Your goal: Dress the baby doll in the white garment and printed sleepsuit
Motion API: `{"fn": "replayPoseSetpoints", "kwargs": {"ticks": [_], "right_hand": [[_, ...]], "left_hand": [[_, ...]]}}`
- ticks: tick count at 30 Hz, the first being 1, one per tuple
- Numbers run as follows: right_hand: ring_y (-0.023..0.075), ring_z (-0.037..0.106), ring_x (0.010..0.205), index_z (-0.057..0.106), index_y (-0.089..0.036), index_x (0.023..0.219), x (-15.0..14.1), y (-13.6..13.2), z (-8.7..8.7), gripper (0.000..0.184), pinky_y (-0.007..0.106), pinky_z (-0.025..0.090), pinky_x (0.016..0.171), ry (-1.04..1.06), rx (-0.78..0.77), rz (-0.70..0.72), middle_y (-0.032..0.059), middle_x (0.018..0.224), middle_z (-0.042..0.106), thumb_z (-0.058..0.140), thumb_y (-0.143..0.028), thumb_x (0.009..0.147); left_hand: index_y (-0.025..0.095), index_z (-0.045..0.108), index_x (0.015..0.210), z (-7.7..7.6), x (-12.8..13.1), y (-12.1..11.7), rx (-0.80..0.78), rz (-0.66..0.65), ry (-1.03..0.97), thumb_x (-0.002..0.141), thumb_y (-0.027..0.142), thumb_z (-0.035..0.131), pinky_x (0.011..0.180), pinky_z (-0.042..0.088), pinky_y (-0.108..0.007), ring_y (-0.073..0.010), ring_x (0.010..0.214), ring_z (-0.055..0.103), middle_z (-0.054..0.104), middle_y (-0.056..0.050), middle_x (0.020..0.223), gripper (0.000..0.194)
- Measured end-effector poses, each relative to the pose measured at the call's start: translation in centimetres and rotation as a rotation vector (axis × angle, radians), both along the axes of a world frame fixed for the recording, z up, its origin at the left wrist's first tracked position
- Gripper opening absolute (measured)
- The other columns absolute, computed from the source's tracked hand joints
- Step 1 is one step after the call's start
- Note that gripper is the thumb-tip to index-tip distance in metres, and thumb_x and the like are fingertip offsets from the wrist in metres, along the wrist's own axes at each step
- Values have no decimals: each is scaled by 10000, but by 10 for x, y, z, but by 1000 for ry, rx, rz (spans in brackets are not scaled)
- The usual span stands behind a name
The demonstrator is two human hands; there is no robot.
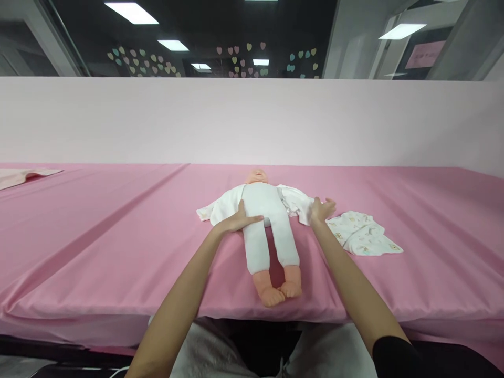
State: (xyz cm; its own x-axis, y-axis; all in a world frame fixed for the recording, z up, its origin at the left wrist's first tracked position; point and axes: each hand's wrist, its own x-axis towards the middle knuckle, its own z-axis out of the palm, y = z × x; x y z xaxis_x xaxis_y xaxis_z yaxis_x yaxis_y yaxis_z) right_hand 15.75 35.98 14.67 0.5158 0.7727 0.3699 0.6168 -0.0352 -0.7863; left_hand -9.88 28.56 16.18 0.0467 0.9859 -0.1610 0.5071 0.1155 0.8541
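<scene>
1. The doll (260, 202) lies on its back on the pink cover (118, 236), between the person's two hands, its feet near the cover's front edge.
2. As far as can be judged, the work is partway along: a white garment (227, 205) is spread out at both sides of the doll's upper body, one sleeve stretching left of the doll, the other right, towards the right hand (321, 211). Whether the doll's arms fill these sleeves cannot be told.
3. Judged as not done: the garment's front does not look closed across the doll's torso, and the patterned cloth (364, 233) lies apart, right of the doll, crumpled and unused.
4. The left hand (237, 219) rests on the left side of the doll's hip, its thumb spread up along the torso and the fingers reaching across the upper thigh.
5. The right hand is right of the doll, at the end of the right-hand sleeve. Some fingers extend away from the doll; whether any pinch the fabric cannot be told.
6. The doll's long axis runs almost straight away from the person: head at the far end and slightly leftward, legs a little apart, bare feet towards the person and close together.
</scene>
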Motion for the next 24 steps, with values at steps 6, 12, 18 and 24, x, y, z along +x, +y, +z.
{"fn": "replayPoseSetpoints", "kwargs": {"ticks": [6,12,18,24], "right_hand": [[201,603,924,596,-173,972,-36,-20,-10,282,295,446,838,-27,-76,397,84,990,660,451,-389,864],[236,593,994,600,-138,1069,-48,-26,-5,381,329,433,851,-69,-263,544,123,1091,645,473,-429,860],[230,597,947,621,-183,1043,27,-48,31,292,315,427,786,-241,-341,419,101,1066,653,543,-353,819],[330,475,1184,476,-134,1284,109,-111,-26,456,456,409,902,-721,-436,354,156,1292,520,364,-342,894]], "left_hand": [[273,23,1481,-7,7,3,143,56,-205,583,484,777,899,503,-315,-263,1323,372,192,-108,1529,1192],[203,181,1456,-30,17,16,267,234,-220,698,448,705,961,452,-284,-211,1296,408,311,-113,1482,953],[222,427,1348,-31,10,14,423,304,172,839,584,450,847,464,-345,-245,1032,599,651,-100,1089,624],[174,644,904,-25,-13,15,371,191,643,837,249,399,649,424,-309,-245,828,611,666,-93,886,265]]}}
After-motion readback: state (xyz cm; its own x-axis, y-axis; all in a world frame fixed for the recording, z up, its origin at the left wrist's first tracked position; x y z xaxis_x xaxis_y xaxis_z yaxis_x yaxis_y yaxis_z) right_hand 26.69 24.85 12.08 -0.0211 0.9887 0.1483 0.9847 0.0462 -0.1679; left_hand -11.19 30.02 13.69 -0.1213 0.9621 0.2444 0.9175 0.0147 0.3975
